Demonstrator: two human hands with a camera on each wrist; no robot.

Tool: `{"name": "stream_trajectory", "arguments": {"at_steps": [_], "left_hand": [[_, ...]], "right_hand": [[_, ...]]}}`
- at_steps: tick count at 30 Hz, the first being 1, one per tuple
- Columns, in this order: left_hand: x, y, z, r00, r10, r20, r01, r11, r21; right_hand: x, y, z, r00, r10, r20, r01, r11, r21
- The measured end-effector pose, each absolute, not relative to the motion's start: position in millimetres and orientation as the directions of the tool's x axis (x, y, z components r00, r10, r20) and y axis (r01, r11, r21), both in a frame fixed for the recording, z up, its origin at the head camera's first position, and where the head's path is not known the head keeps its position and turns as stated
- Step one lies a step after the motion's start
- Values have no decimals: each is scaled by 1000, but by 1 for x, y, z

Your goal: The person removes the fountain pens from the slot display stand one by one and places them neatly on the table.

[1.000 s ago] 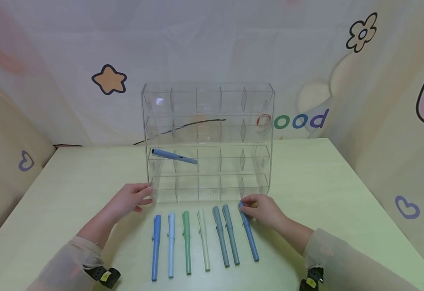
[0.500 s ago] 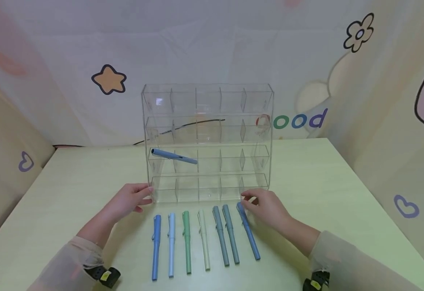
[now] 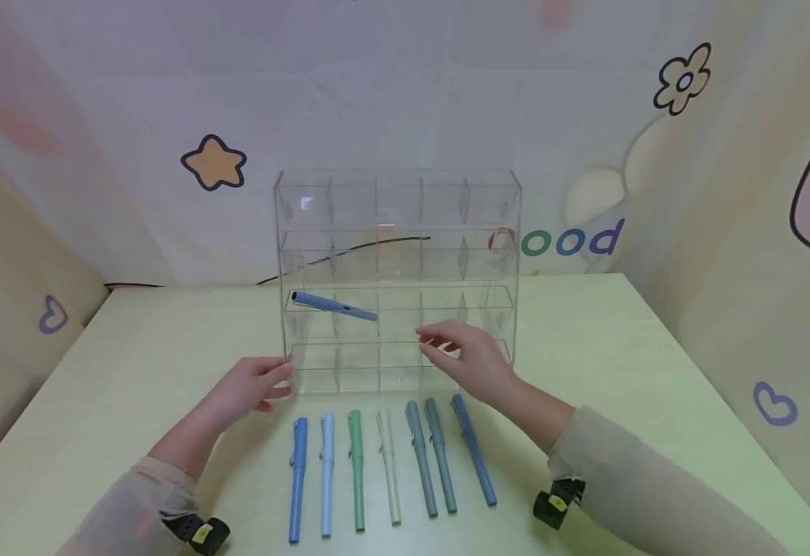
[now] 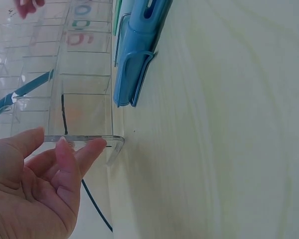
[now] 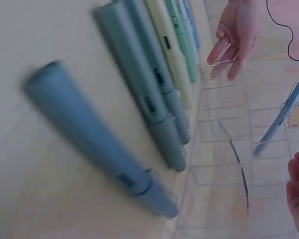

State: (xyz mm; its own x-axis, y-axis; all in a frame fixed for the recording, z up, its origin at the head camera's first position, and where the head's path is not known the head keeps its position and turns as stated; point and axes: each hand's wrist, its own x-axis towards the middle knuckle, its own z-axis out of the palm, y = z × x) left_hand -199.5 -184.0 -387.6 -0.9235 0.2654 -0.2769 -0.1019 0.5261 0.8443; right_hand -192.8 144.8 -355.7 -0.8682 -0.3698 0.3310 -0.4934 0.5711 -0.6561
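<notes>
My left hand (image 3: 255, 386) holds the lower left side panel of a clear rack (image 3: 400, 394), its fingertips at the panel's edge. The upright rack has rows of small compartments. A blue pen (image 3: 335, 306) lies slanted in its third row from the top, on the left. My right hand (image 3: 470, 361) hovers before the rack's lower right part, thumb and fingers apart with nothing between them. Below it, a dark blue pen (image 3: 474, 452) lies tilted at the right end of a row of capped pens. Two grey-teal pens (image 5: 134, 64) lie beside it in the right wrist view.
Farther left in the row lie a pale green pen (image 3: 388, 469), a green pen (image 3: 357, 471), a light blue pen (image 3: 327, 475) and a blue pen (image 3: 298, 479). All rest on a pale table (image 3: 606, 347). A printed cloth (image 3: 405, 85) hangs behind the rack.
My right hand has left the dark blue pen at the right end and moved up and left before the rack. The left hand keeps its place. The head view has tilted slightly.
</notes>
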Motion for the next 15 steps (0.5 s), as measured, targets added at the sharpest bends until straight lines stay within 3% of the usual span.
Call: {"name": "stream_trajectory", "arguments": {"at_steps": [6,15], "left_hand": [[-199,-183,-390,-925,256,-280,-109,527,843],[-199,-184,-391,-927,251,-279,-112,525,844]], "right_hand": [[-210,115,-346,-822,-411,395,-564,486,-668],[-229,76,-328,-808,-473,352,-574,498,-650]]}}
